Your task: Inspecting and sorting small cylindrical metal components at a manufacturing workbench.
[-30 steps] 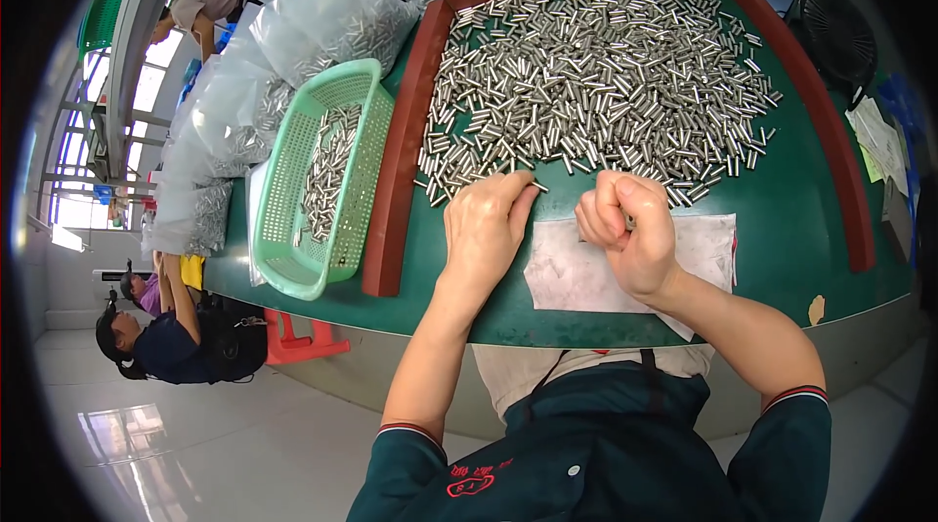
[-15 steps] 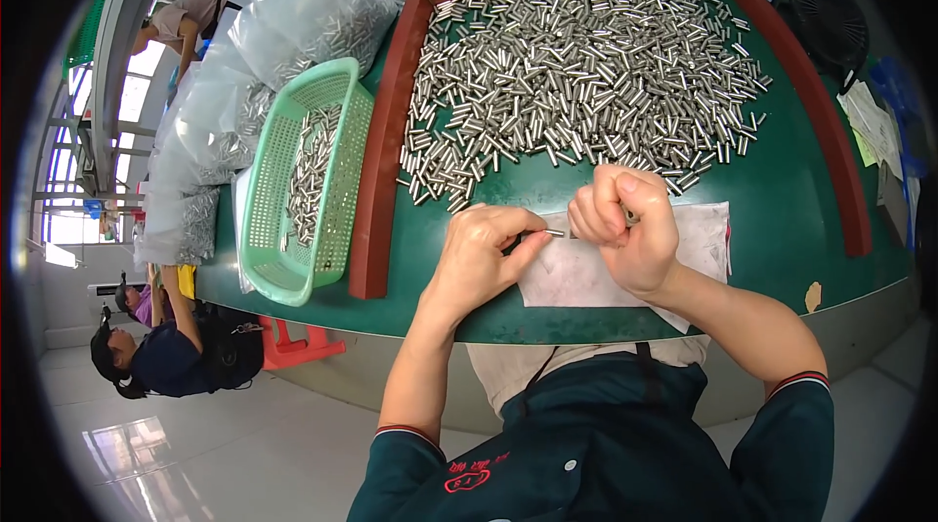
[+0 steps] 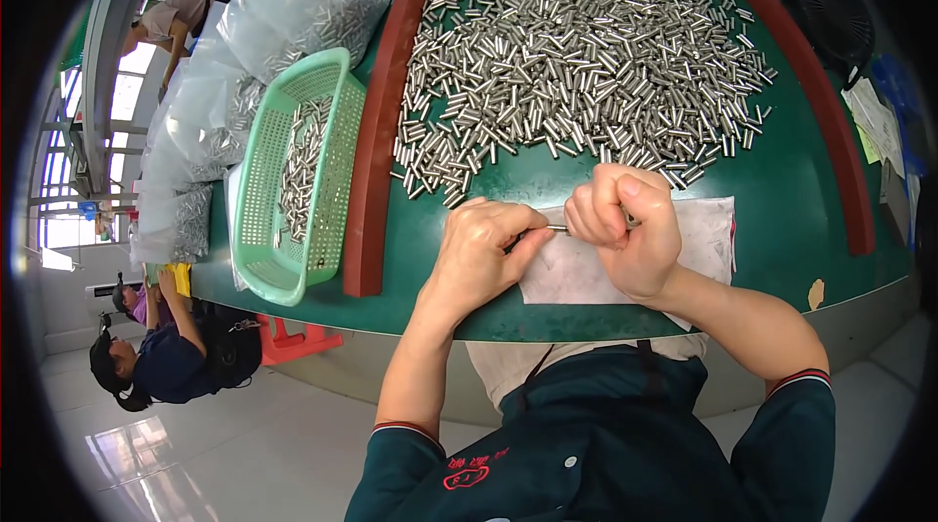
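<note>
Above the left part of the pale cloth [image 3: 562, 280], the left hand [image 3: 479, 253] pinches a small metal pin [image 3: 556, 228] between thumb and forefinger; its other end reaches the right hand [image 3: 627, 232], whose fingers curl inward, their contents impossible to tell. A light, level pinch probably suits so slim a piece. Beyond the cloth spreads a heap of pins [image 3: 586, 63]; left of it, a green basket [image 3: 264, 271] holds loose pins, and farther left clear bags [image 3: 293, 33] bulge with metal pieces.
</note>
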A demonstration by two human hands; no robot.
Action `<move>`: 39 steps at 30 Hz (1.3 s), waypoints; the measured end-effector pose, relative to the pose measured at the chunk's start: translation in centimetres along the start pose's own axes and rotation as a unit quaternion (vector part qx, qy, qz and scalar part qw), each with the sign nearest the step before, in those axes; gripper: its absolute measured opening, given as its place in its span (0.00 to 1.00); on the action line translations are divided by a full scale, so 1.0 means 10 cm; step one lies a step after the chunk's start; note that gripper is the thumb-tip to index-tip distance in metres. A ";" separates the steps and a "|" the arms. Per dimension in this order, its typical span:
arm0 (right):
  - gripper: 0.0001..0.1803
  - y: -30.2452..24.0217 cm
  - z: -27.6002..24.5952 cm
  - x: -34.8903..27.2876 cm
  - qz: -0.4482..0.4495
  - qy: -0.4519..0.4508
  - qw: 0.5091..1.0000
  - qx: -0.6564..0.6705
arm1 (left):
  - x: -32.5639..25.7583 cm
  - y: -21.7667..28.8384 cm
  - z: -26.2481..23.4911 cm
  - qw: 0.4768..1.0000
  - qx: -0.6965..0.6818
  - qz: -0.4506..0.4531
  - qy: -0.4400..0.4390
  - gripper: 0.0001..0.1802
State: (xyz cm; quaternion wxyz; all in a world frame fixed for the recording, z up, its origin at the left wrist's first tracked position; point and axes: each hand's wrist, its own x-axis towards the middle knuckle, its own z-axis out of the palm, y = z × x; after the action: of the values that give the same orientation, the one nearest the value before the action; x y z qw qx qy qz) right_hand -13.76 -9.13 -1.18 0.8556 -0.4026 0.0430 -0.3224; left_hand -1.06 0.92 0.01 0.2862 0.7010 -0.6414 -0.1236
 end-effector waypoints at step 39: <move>0.18 -0.04 0.04 0.01 0.023 0.024 0.999 -0.014 | -0.03 -0.15 -0.10 0.690 -0.677 -0.253 -0.044 0.07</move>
State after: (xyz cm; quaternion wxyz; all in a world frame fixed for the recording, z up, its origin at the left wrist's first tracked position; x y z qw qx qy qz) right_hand -13.74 -9.11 -0.63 0.8556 -0.4058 0.0773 -0.3120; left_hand 0.68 1.44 -0.07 0.6127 0.4470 -0.1942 -0.6221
